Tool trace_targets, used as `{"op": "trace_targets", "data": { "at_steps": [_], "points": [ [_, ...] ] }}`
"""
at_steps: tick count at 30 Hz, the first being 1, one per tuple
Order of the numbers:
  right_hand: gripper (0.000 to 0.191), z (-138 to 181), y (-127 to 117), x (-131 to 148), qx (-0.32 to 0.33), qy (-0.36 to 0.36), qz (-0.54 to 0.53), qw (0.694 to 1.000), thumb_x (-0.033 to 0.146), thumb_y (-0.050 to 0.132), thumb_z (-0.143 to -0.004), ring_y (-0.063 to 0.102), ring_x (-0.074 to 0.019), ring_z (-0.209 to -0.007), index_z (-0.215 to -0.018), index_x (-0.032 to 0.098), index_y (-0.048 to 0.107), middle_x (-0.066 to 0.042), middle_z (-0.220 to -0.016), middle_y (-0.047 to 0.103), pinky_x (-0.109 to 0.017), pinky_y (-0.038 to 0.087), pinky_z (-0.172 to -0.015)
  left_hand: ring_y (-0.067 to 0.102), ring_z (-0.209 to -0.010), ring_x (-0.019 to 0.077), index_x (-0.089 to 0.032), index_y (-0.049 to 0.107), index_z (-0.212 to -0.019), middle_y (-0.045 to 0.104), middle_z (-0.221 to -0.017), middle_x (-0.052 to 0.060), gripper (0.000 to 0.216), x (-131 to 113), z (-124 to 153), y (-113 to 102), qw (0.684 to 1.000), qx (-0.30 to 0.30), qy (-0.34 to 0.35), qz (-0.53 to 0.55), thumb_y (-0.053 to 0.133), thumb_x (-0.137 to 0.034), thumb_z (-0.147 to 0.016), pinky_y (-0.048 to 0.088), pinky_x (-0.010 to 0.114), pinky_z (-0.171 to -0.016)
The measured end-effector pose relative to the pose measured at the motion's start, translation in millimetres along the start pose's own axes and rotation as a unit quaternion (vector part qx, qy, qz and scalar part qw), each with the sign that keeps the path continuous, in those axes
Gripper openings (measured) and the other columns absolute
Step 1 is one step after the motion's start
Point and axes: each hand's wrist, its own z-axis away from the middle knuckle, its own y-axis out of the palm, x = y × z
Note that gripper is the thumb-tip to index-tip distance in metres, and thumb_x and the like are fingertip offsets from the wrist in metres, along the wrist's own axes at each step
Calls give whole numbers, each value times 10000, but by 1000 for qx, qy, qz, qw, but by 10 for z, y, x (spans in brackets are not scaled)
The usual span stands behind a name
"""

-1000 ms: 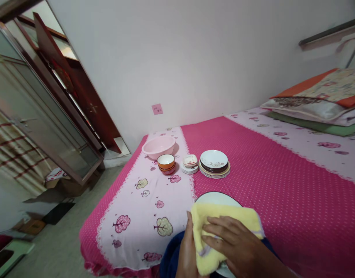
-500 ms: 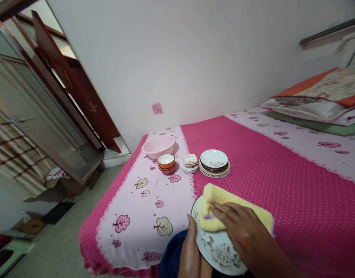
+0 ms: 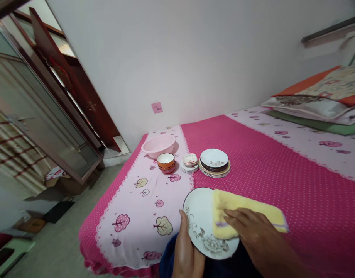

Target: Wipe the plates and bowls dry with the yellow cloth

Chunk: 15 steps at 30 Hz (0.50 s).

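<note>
A white plate (image 3: 198, 204) with a dark rim and a grey-brown flower print is tilted toward me above the near edge of the bed. My left hand (image 3: 186, 247) grips it by its lower left rim, thumb along the edge and the other fingers underneath. Over the plate's right side lies a folded yellow cloth (image 3: 252, 204) with a purple trim. My right hand (image 3: 249, 231) presses this cloth onto the plate, fingers bent over it. The cloth's right end hangs past the rim.
On the bed (image 3: 252, 166) stand a stack of plates (image 3: 214, 158), small dishes (image 3: 190, 159), orange and red bowls (image 3: 166, 160) and a pink basin (image 3: 158, 146). Folded bedding (image 3: 316, 104) lies at the far right. A door (image 3: 50, 96) is at the left.
The plate has shifted left and slightly up with my left hand. My right hand and the cloth have slid right across it, uncovering more of the plate's upper left.
</note>
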Motion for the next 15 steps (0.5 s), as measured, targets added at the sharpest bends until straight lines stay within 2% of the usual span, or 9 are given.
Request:
{"op": "trace_targets", "data": {
  "at_steps": [3,5,6,8,10,12,13,14,15],
  "points": [
    [458,31,-132,38,21,-33,-39,998,29,431,-891,709,-214,-1033,-1178,239,720,-44,-1143,789,-357,548,-904,446,-1451,345,-149,625,-1401,576,-1486,160,613,-25,-9,-50,1000,-18,8,-3,538,-580,-974,350,502,-1219],
    [449,39,-269,64,46,-48,-105,992,62,457,-899,730,-201,-1035,-1200,272,715,-20,-1137,793,-322,570,-941,442,-1454,336,-155,619,-1409,573,-1489,160,614,-58,-3,-52,999,-28,17,-5,551,-578,-969,353,490,-1221],
    [414,38,-341,65,65,-34,-148,986,102,487,-912,742,-195,-1029,-1193,297,721,-4,-1133,797,-300,580,-946,442,-1455,331,-157,620,-1407,572,-1490,159,608,-77,3,-45,999,-34,24,-8,557,-573,-968,352,482,-1223],
    [279,25,-471,28,126,65,-249,958,264,560,-945,762,-212,-1012,-1141,323,751,3,-1122,805,-284,609,-911,444,-1454,321,-157,636,-1389,576,-1486,156,592,-109,17,-21,998,-48,37,-11,570,-563,-964,349,465,-1227],
    [329,-7,-566,-53,136,222,-328,908,460,573,-943,766,-272,-1030,-1137,281,768,-45,-1141,805,-329,634,-874,443,-1456,316,-153,652,-1371,576,-1484,157,582,-128,29,2,998,-56,42,-9,575,-559,-962,342,459,-1232],
    [514,-60,-629,-134,90,365,-381,845,587,553,-920,759,-340,-1046,-1215,209,739,-115,-1154,796,-375,651,-816,441,-1456,319,-158,658,-1365,574,-1485,160,577,-126,33,14,997,-58,41,-3,578,-560,-959,337,467,-1232],
    [572,-95,-652,-155,52,414,-390,821,616,558,-905,763,-357,-1019,-1243,183,718,-136,-1123,800,-374,657,-766,441,-1455,322,-165,659,-1366,575,-1484,160,579,-116,31,17,997,-60,41,-1,582,-565,-955,337,474,-1231],
    [585,-134,-667,-157,12,445,-378,811,622,566,-897,775,-356,-952,-1246,174,706,-140,-1058,809,-360,655,-697,443,-1454,325,-174,659,-1367,578,-1482,157,582,-102,28,19,997,-64,42,2,588,-572,-949,339,481,-1228],
    [558,-176,-675,-137,-23,458,-348,818,611,571,-899,781,-339,-854,-1227,180,706,-126,-972,813,-342,640,-623,446,-1452,326,-182,662,-1364,586,-1475,152,583,-84,25,25,997,-70,42,5,593,-579,-943,343,486,-1224]
  ]
}}
